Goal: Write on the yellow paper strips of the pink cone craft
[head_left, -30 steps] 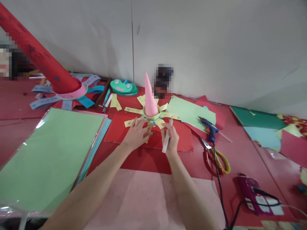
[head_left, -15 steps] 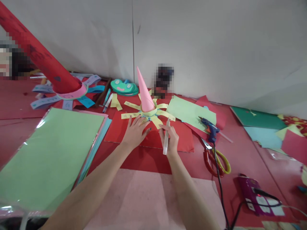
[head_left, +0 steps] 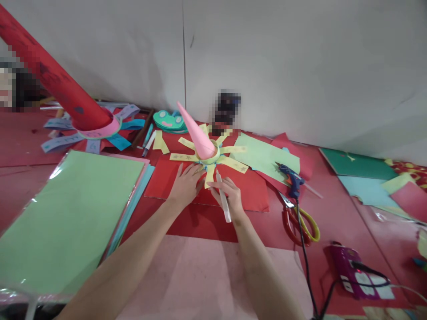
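A pink paper cone stands tilted to the left inside a yellow paper ring, from which several yellow strips spread out, some with small drawings. My left hand lies with fingers stretched out at the ring's front left edge, its fingertips touching the paper there. My right hand, closed round a white marker pen, points the pen up and leftward. Its fingertips also meet the end of the front yellow strip. Beneath the piece is a red sheet.
A glue gun with a black cord and red-yellow scissors lie right. Green paper in a clear sleeve is left. Behind it, a red tube rises from a strip-edged ring. Green frog cutouts sit near the wall.
The yellow ring with its strips has turned, and the cone leans further left. My right hand has moved left with the marker pen, following the front strip. My left hand has barely shifted.
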{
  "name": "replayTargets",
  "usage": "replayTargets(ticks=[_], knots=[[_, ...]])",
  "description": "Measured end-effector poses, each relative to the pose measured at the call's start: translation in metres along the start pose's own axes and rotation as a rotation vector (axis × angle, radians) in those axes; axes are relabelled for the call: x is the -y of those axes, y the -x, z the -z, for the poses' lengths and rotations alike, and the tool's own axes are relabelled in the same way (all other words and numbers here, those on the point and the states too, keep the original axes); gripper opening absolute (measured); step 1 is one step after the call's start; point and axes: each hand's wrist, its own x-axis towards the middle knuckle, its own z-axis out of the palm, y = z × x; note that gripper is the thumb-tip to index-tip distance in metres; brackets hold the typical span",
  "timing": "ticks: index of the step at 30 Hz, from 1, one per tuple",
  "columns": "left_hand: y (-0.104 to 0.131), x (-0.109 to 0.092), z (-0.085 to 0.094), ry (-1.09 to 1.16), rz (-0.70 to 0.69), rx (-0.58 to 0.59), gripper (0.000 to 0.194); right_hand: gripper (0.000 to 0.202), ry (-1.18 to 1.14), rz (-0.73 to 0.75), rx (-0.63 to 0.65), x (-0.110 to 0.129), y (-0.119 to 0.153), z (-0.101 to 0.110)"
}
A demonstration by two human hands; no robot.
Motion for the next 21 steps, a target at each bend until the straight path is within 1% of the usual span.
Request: replayTargets(ticks=[2, 4, 9, 11, 14, 16, 18, 20, 21], knots=[[0.000, 0.000, 0.000, 0.005, 0.001, 0.007, 0.036, 0.017, -0.003, 0.000, 0.012, 0.000, 0.000, 0.000], [0.000, 0.000, -0.001, 0.006, 0.001, 0.004, 0.035, 0.018, 0.002, -0.001, -0.007, 0.001, 0.000, 0.000], [-0.001, 0.000, -0.003, 0.012, -0.009, 0.001, 0.033, 0.021, 0.022, -0.031, -0.144, 0.003, 0.001, 0.003], [-0.001, 0.000, -0.003, 0.029, 0.007, 0.003, 0.034, 0.020, 0.022, -0.067, -0.203, 0.003, 0.002, 0.004], [-0.002, -0.001, -0.002, 0.073, 0.051, 0.006, 0.036, 0.018, 0.020, -0.184, -0.257, 0.001, 0.004, 0.004], [-0.002, -0.002, -0.002, 0.100, 0.071, 0.007, 0.038, 0.016, 0.009, -0.239, -0.258, -0.001, 0.004, 0.002], [-0.002, -0.003, -0.002, 0.137, 0.085, -0.004, 0.039, 0.013, -0.019, -0.250, -0.235, -0.005, 0.003, 0.000], [-0.002, -0.003, -0.002, 0.235, 0.115, -0.045, 0.039, 0.012, -0.045, -0.252, -0.225, -0.007, 0.001, -0.002], [-0.003, -0.002, -0.003, 0.325, 0.142, -0.085, 0.037, 0.011, -0.056, -0.262, -0.227, -0.007, -0.001, -0.003]])
